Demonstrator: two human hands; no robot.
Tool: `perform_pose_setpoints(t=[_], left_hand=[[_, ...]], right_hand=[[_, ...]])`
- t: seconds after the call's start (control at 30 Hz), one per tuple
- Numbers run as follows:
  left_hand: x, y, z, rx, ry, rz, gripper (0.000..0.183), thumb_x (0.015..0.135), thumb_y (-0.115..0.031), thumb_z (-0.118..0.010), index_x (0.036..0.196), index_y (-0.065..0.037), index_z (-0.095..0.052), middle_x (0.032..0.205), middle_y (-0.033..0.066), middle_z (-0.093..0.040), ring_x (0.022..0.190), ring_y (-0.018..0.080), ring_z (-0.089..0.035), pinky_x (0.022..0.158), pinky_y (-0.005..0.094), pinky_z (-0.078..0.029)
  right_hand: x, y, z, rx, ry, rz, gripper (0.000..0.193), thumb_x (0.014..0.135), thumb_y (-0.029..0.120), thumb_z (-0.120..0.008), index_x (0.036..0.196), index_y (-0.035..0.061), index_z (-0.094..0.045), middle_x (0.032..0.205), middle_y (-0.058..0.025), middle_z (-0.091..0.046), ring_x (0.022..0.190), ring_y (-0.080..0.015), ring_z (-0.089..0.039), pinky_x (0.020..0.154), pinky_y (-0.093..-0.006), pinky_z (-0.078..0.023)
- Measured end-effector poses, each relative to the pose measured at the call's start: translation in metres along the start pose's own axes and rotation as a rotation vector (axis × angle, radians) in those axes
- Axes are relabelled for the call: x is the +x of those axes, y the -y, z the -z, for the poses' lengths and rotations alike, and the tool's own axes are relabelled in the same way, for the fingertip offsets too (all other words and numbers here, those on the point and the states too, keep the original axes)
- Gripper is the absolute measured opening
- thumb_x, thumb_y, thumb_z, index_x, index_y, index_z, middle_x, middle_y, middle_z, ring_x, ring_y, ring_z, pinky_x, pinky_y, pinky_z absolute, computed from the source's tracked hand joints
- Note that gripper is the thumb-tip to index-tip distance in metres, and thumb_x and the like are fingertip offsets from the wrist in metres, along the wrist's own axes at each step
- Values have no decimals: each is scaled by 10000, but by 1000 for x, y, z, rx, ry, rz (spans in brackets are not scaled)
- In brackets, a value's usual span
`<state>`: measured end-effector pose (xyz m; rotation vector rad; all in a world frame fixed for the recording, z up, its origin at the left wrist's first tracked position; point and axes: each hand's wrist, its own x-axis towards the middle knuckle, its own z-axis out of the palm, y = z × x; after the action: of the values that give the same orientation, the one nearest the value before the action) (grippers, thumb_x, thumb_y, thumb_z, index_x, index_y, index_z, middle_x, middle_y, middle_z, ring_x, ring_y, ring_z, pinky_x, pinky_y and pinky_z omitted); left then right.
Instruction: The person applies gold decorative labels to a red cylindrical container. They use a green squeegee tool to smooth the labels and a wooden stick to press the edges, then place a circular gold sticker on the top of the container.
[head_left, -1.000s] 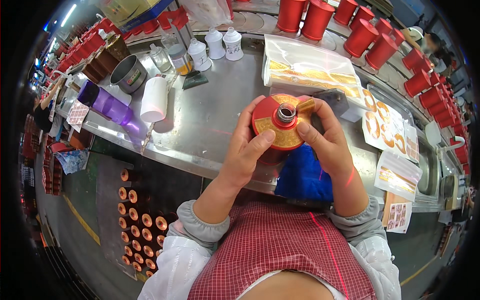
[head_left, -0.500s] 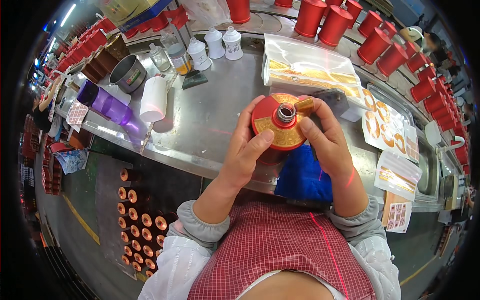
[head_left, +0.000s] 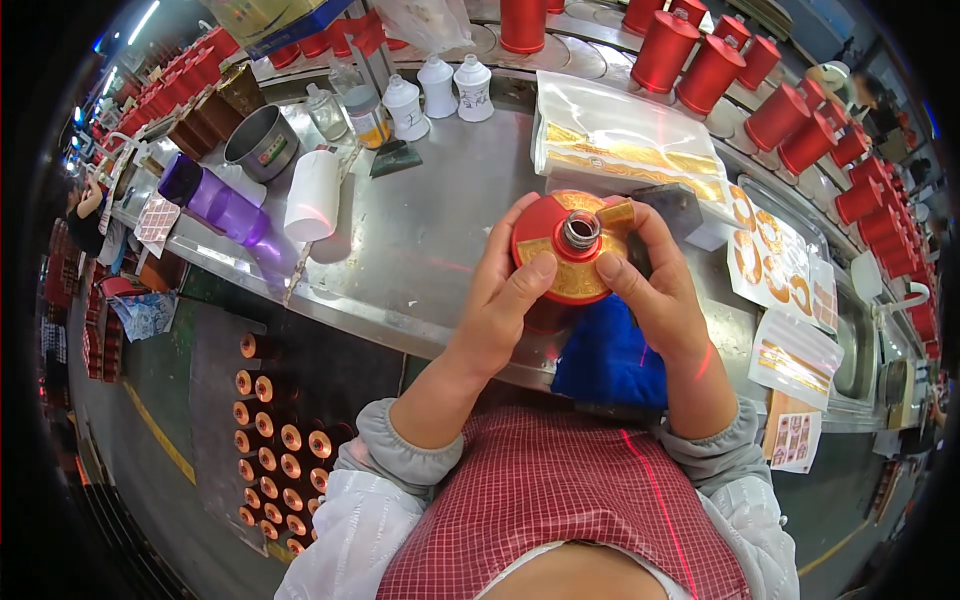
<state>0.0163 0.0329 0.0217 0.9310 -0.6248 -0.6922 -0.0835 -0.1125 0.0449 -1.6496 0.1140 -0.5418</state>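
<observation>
Steadily, then: your left hand is closed round the red, round-shouldered bottle with the open, threaded neck, thumb resting on its shoulder. Your right hand seems to hold the raised end of a shiny gold patterned label beside the neck, thumb pressing the shoulder. Let the left grip anchor the bottle while the right thumb strokes toward that raised end, a little at a time; flattening it all at once would probably crease it. Follow the curve evenly around the neck. The bottle is over the near edge of the metal worktop, just by the deep-blue cloth; whether its base is supported, you cannot tell. Mind the white sheet of curved gold pieces to the right.
</observation>
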Motion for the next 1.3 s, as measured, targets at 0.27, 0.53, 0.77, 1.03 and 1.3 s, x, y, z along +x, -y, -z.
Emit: perform_pose_setpoints(t=[0.27, 0.53, 0.77, 1.03, 1.3], left_hand=[[0, -2, 1, 24, 23, -10, 691, 962, -288, -557, 1459, 46, -213, 1372, 158, -438, 1270, 206, -437, 1075, 337, -341], [1, -1, 0, 41, 4, -13, 699, 956, -285, -571, 1455, 48, -213, 1363, 158, -444, 1259, 205, -446, 1072, 336, -347], [1, -1, -1, 34, 10, -14, 697, 950, -276, -574, 1453, 49, -216, 1356, 158, -452, 1254, 203, -450, 1067, 336, -353], [3, -8, 4, -95, 25, 91, 718, 883, -203, -620, 1456, 15, -247, 1345, 137, -464, 1250, 201, -457, 1078, 349, -342], [2, -9, 4, -154, 2, 121, 689, 883, -195, -630, 1441, 12, -283, 1333, 118, -477, 1240, 188, -463, 1075, 344, -345]], right_hand=[[-1, -4, 2, 5, 8, -9, 473, 910, 252, -668, 1264, 4, -475, 1149, -61, -567, 1090, -126, -518, 957, -286, -418], [1, -1, 3, 78, 36, -39, 467, 922, 239, -655, 1277, 7, -459, 1167, -62, -564, 1097, -123, -517, 954, -279, -420], [0, 1, 4, 51, 43, -14, 504, 902, 252, -682, 1278, 7, -454, 1174, -67, -564, 1114, -130, -513, 972, -288, -413], [2, 1, 2, 47, 51, -44, 504, 866, 187, -708, 1266, 13, -455, 1187, -75, -557, 1116, -139, -517, 982, -298, -413], [1, 2, 0, 69, 44, -53, 512, 866, 205, -715, 1260, 14, -451, 1175, -68, -559, 1106, -135, -516, 975, -294, -414]])
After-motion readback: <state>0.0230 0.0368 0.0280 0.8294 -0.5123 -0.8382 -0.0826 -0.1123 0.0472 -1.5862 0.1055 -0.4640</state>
